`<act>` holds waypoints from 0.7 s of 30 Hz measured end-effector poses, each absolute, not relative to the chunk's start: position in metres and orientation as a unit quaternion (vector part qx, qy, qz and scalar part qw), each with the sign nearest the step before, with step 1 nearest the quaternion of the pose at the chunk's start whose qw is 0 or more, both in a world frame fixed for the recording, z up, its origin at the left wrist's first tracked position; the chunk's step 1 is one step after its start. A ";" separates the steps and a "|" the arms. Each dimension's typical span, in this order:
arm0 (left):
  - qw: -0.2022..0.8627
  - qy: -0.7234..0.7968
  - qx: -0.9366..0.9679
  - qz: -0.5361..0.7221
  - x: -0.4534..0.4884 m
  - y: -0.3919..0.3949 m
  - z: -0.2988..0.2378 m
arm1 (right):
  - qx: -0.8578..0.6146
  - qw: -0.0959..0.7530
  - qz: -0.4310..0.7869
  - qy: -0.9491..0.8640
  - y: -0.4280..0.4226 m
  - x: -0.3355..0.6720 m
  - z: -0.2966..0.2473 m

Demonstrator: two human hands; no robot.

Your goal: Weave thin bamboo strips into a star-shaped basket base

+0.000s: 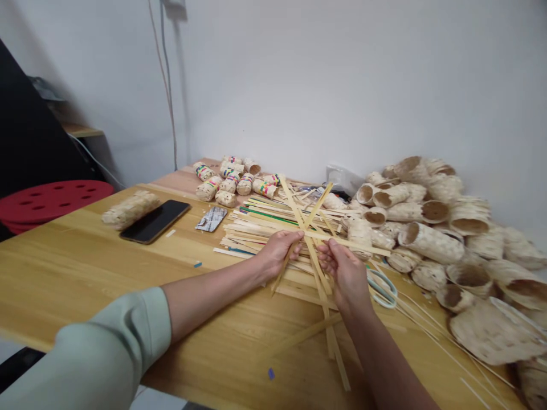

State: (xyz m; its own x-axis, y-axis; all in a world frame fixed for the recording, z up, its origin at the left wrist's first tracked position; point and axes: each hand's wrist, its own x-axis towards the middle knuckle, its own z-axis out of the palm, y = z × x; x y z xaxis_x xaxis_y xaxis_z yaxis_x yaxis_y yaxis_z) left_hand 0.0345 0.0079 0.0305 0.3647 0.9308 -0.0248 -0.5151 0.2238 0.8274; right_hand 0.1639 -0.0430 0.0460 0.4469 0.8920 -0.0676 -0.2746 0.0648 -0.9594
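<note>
Several flat bamboo strips (314, 259) cross one another above the table, fanning out in different directions. My left hand (280, 252) pinches them near the crossing, thumb on top. On the other side, my right hand (345, 273) is closed with thumb and fingertips on a strip that runs off to the right. Under and behind the hands lies a pile of loose bamboo strips (245, 233), mostly pale with a few green and blue ones. Scissors with pale handles (382, 289) lie just right of my right hand, partly hidden.
Woven bamboo tubes (431, 242) are heaped along the right side. Smaller tubes with coloured bands (231, 181) stand at the back. A phone (156, 221), a woven tube (131, 209) and a silver packet (211, 219) lie on the left. A red stool (55, 199) stands beyond the table.
</note>
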 end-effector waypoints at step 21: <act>0.744 0.239 0.434 0.449 0.037 -0.002 0.037 | -0.598 0.615 0.254 -0.446 -0.045 0.183 0.059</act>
State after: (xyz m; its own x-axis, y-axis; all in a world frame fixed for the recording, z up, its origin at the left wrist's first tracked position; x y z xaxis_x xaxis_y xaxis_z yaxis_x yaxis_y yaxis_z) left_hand 0.0369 -0.0024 0.0368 0.4823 0.8753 0.0348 -0.4616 0.2202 0.8593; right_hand 0.1825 -0.0455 0.0588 0.4723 0.8468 0.2447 0.2218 0.1545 -0.9628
